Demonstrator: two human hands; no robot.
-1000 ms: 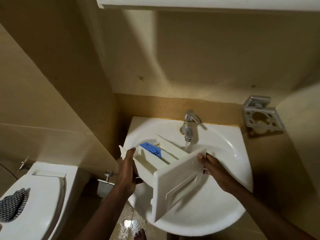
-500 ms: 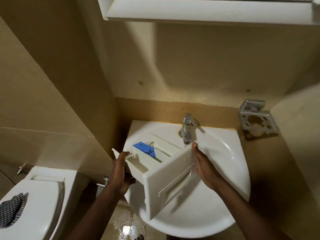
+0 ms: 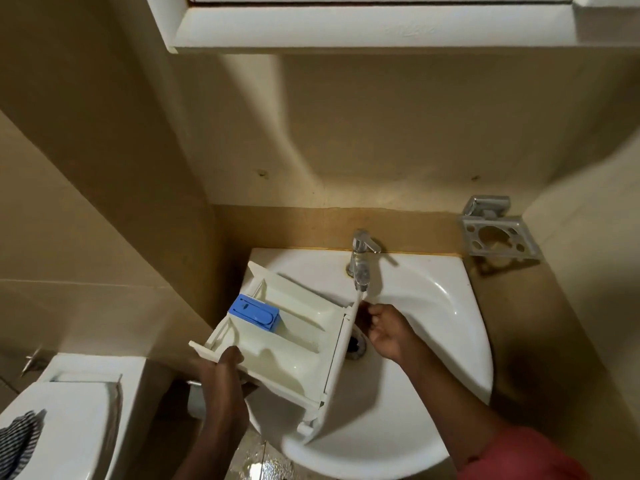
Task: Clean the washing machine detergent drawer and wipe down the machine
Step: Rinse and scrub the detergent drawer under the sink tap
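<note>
A white detergent drawer with a blue insert is held over the white corner sink, open side up, its front panel toward the drain. My left hand grips the drawer's back left corner from below. My right hand holds the top edge of the front panel, just under the chrome tap. A thin stream of water runs from the tap onto that edge.
A toilet cistern and lid stand at the lower left with a striped cloth on the lid. A metal toothbrush holder is on the wall at right. A white cabinet hangs overhead. The floor below is wet.
The drawer has tipped from front-panel-facing-me to open side up, and swung under the tap. My right hand shifted to the panel's top edge by the water stream.
</note>
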